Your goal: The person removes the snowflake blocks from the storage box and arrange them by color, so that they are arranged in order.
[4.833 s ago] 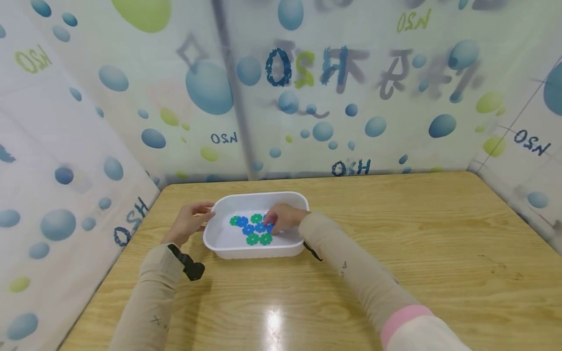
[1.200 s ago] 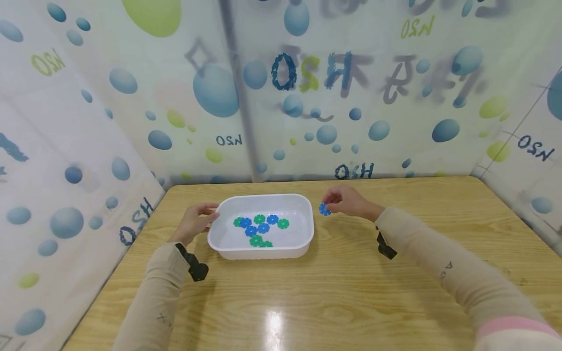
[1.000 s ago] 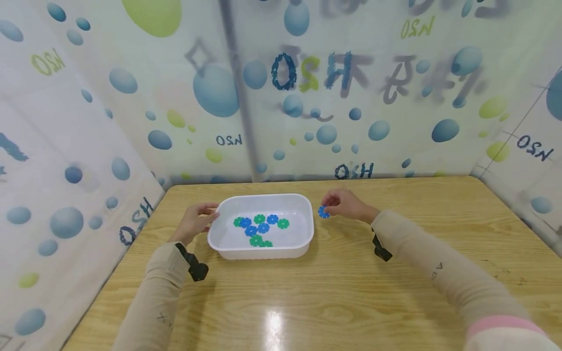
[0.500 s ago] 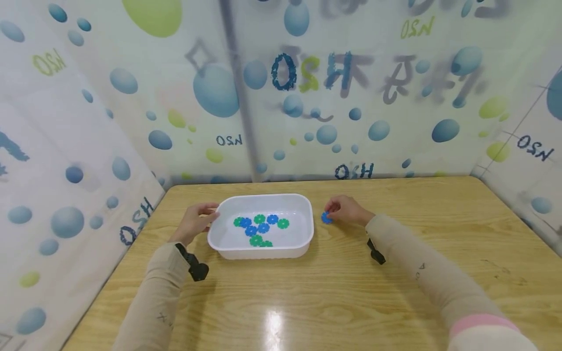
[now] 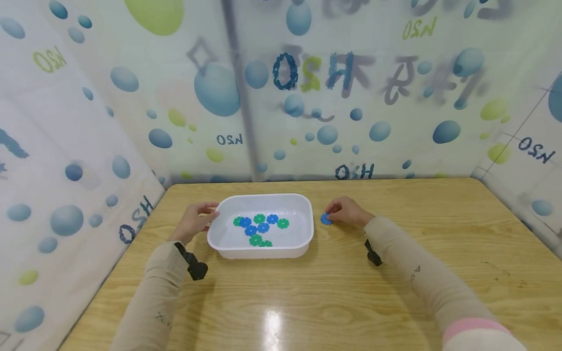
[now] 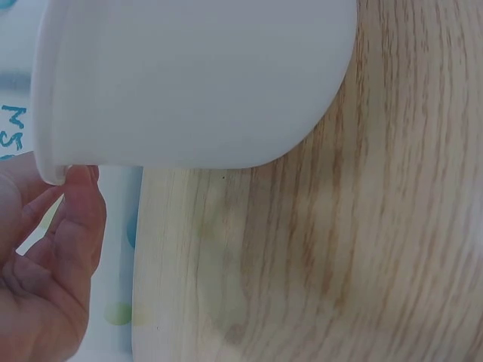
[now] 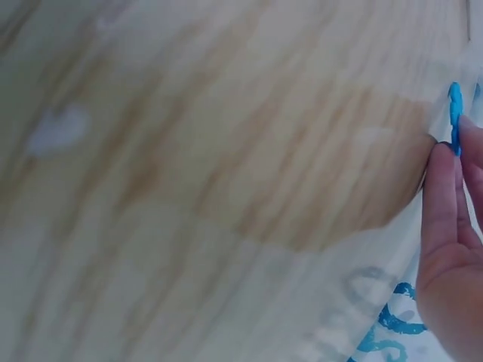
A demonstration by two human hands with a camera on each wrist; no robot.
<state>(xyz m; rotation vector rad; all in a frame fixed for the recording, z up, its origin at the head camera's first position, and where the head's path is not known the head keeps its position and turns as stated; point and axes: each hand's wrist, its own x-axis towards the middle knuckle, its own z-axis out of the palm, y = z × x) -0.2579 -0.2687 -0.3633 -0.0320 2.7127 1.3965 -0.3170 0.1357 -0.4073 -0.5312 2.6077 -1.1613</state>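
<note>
My left hand (image 5: pixel 189 224) grips the left rim of a white plastic tub (image 5: pixel 263 253), thumb over the edge. In the left wrist view, fingers (image 6: pixel 79 215) bend up under the lip of that tub (image 6: pixel 196 83). Right of the tub, my right hand (image 5: pixel 347 211) pinches a blue notched plastic disc (image 5: pixel 325 219) low over the table. The right wrist view shows the disc (image 7: pixel 455 105) edge-on between thumb and fingertips. Inside the tub lie several similar discs, such as a blue disc (image 5: pixel 263 227) and a green disc (image 5: pixel 283 223).
The wooden table (image 5: pixel 333 287) extends in front of the tub and far to the right. Its back edge meets a light curtain (image 5: pixel 377 151) printed with blue and green drops. Another printed panel (image 5: pixel 52 146) stands along the left side.
My right hand has taken a blue disc out of the tub to the right, then lowered it toward the table and tipped it flatter. My left hand stays at the tub's rim.
</note>
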